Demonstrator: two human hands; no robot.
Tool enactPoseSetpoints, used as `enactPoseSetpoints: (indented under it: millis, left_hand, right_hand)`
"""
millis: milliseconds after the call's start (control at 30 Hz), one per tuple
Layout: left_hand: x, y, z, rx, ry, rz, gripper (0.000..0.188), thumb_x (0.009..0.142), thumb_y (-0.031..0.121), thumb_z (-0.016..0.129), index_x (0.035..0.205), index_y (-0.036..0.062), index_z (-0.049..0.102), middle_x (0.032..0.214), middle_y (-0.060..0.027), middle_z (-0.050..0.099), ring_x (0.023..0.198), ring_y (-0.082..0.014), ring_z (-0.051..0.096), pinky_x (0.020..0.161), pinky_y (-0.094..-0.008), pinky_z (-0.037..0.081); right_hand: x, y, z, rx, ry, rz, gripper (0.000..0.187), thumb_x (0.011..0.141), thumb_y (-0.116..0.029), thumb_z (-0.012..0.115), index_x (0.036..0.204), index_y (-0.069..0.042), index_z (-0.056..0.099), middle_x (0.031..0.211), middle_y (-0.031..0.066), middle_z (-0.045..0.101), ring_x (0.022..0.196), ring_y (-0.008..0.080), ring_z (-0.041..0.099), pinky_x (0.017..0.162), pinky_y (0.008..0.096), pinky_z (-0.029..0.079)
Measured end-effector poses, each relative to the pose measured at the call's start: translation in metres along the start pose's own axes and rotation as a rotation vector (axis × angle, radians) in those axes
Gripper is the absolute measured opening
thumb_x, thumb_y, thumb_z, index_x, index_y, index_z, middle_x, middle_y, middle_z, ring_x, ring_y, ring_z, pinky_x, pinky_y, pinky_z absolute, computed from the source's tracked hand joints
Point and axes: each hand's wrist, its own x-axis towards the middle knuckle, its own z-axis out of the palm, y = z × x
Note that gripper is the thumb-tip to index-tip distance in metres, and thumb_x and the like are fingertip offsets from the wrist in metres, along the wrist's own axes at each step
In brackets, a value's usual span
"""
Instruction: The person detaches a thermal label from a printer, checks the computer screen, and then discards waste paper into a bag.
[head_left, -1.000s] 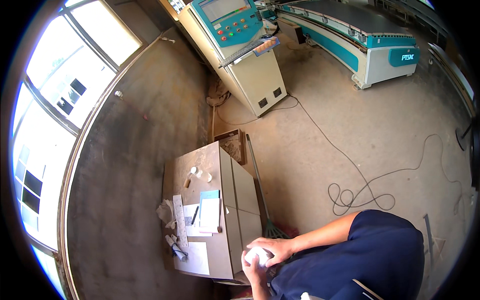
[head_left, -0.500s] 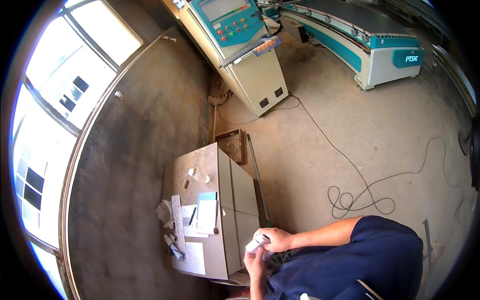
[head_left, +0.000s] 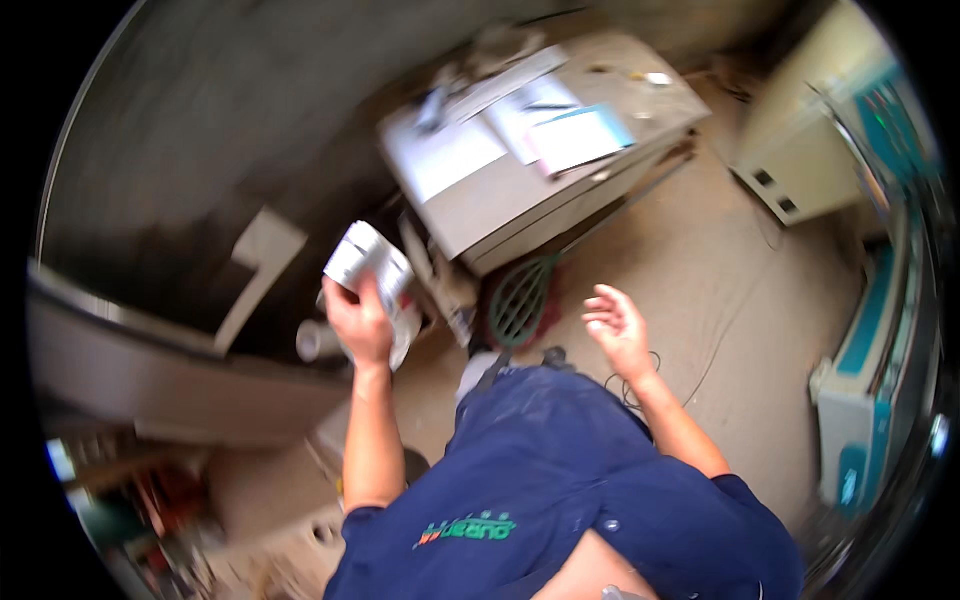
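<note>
My left hand (head_left: 358, 322) grips a small white printed packet (head_left: 353, 250), thumb on top and fingers beneath. Blur hides whether it is a box or a stack of paper labels. Beyond it, near the wall, are white rolls and wrapping (head_left: 405, 325), partly covered by the hand. Out to the right, my right hand (head_left: 618, 332) hangs over the floor, holding nothing, its fingers loosely bent and apart. Ahead stands a desk (head_left: 470, 215) bearing white sheets (head_left: 455, 160), a blue-covered notebook (head_left: 580, 138) with a pale page, a pen (head_left: 550, 107) and a long ruler-like strip (head_left: 508, 84).
A green mesh object (head_left: 522, 302) sits on the floor by the desk's near side. A cream machine cabinet (head_left: 800, 140) stands at the far right, with a white and teal machine (head_left: 850, 420) nearer. A bent white strip (head_left: 262, 262) leans along the left wall.
The view has swung left. My hands, together on the white packet before, are now apart; the right has let go and the left carries the packet leftward.
</note>
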Motion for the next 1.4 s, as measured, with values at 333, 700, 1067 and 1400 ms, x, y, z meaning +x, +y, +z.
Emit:
enactPoseSetpoints:
  millis: [333, 700, 1067, 1400]
  left_hand:
    - [-0.021, -0.176, -0.173, 0.733, 0.182, -0.437, 0.049, 0.088, 0.026, 0.061, 0.122, -0.0038, 0.040, 0.118, -0.0233, 0.051, 0.108, -0.0329, 0.053, 0.093, -0.0405, 0.043]
    - [-0.218, -0.319, -0.152, 0.312, -0.966, -1.306, 0.073, 0.085, 0.051, 0.054, 0.126, -0.0084, 0.048, 0.128, -0.0293, 0.047, 0.125, -0.0366, 0.043, 0.105, -0.0360, 0.035]
    - [-0.118, -0.315, -0.107, 0.483, -0.642, -0.916, 0.051, 0.084, 0.040, 0.055, 0.112, -0.0023, 0.060, 0.114, -0.0256, 0.058, 0.110, -0.0358, 0.055, 0.094, -0.0395, 0.043]
    - [-0.325, -0.284, 0.025, 0.696, -2.044, -0.205, 0.067, 0.084, 0.052, 0.045, 0.136, 0.0100, 0.042, 0.140, -0.0277, 0.033, 0.132, -0.0429, 0.028, 0.107, -0.0451, 0.029]
  right_hand:
    - [0.025, 0.008, 0.107, -0.289, -0.256, 0.237, 0.046, 0.082, 0.000, 0.059, 0.126, 0.001, 0.048, 0.114, 0.0106, 0.057, 0.097, 0.0148, 0.057, 0.084, 0.0272, 0.048]
    - [-0.014, 0.016, 0.137, -0.385, -0.177, 0.349, 0.039, 0.082, -0.001, 0.059, 0.120, 0.002, 0.053, 0.110, 0.0106, 0.061, 0.099, 0.0161, 0.059, 0.088, 0.0299, 0.048]
    - [-0.080, 0.022, 0.077, -0.330, -0.116, 0.270, 0.039, 0.083, 0.001, 0.057, 0.121, 0.003, 0.052, 0.110, 0.0117, 0.060, 0.100, 0.0171, 0.058, 0.090, 0.0292, 0.047]
    - [-0.222, 0.063, -0.086, -0.226, 0.182, 0.220, 0.037, 0.082, -0.006, 0.061, 0.117, 0.001, 0.056, 0.106, 0.0101, 0.062, 0.096, 0.0151, 0.059, 0.085, 0.0288, 0.048]
